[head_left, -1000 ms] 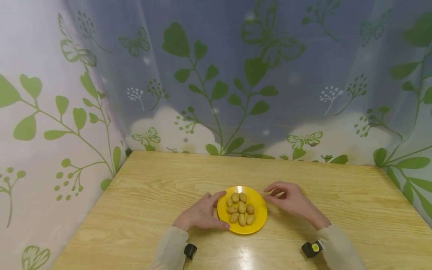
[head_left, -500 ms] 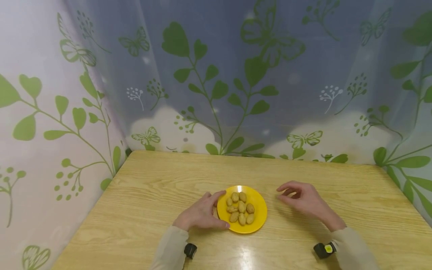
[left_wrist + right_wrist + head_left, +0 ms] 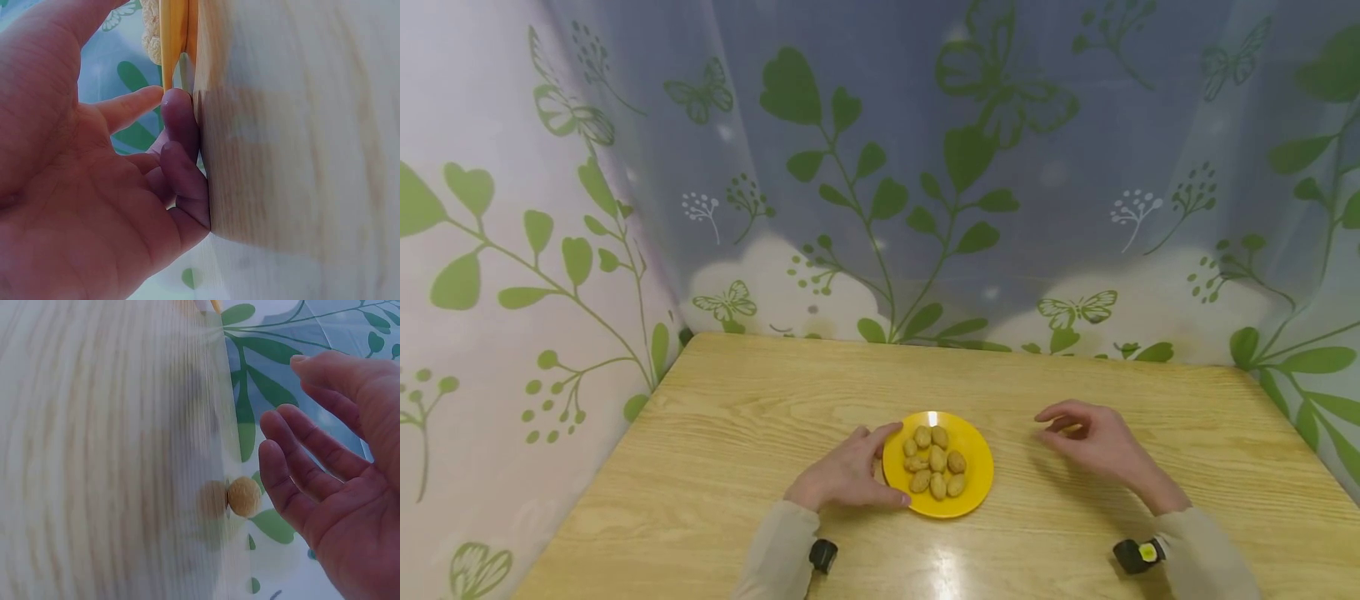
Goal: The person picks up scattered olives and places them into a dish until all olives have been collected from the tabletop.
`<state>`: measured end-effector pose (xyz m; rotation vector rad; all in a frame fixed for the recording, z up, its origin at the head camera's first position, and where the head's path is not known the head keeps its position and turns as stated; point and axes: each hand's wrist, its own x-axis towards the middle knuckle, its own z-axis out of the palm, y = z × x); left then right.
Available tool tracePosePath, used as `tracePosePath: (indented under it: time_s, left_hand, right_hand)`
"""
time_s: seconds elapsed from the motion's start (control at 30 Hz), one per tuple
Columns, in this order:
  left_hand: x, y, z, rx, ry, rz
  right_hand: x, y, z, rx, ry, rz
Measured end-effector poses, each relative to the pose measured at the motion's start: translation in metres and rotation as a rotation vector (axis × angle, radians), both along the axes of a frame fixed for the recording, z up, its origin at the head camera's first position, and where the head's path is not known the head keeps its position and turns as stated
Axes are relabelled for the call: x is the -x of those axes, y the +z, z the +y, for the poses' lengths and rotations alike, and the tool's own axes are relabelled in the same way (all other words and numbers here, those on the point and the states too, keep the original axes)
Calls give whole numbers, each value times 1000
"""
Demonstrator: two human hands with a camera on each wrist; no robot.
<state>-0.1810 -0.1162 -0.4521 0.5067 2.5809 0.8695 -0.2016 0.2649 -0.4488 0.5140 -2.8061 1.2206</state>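
A round yellow plate (image 3: 976, 492) lies on the wooden table, bearing a cluster of small tan, oval nuts (image 3: 937, 459) that look like walnuts in their shells. My left hand (image 3: 848, 475) grips the plate's left rim, thumb at the front edge and fingers round the far side. Up close in the left wrist view, fingertips meet the yellow plate (image 3: 175, 31), and rough-shelled nuts (image 3: 150, 34) show above its rim. To the right of the plate, my right hand (image 3: 1093, 437) hovers over the table with relaxed fingers and holds nothing. One round nut (image 3: 244, 496) rests on the table beyond those fingers.
The wooden table (image 3: 775, 383) reaches back to a printed curtain (image 3: 880, 167) with leaves and butterflies. Another curtain side (image 3: 512, 250) borders the left. Each wrist wears a small black camera (image 3: 823, 557).
My right hand has moved away from the plate's right edge, farther to the right. The left hand stays at the rim, and the plate and nuts have not moved.
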Motion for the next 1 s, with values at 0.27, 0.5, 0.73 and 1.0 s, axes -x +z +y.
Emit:
tracePosePath:
  time_s: [0.27, 0.5, 0.73, 1.0]
  left_hand:
    - [0, 2, 0, 2, -2, -3]
    - [0, 2, 0, -2, -9, 3]
    - [1, 0, 0, -11, -10, 4]
    - [0, 0, -1, -14, -10, 0]
  right_hand:
    - [2, -5, 11, 19, -14, -6]
    - [3, -5, 17, 17, -22, 2]
    - [4, -9, 24, 12, -37, -23]
    - [7, -9, 29, -2, -37, -40]
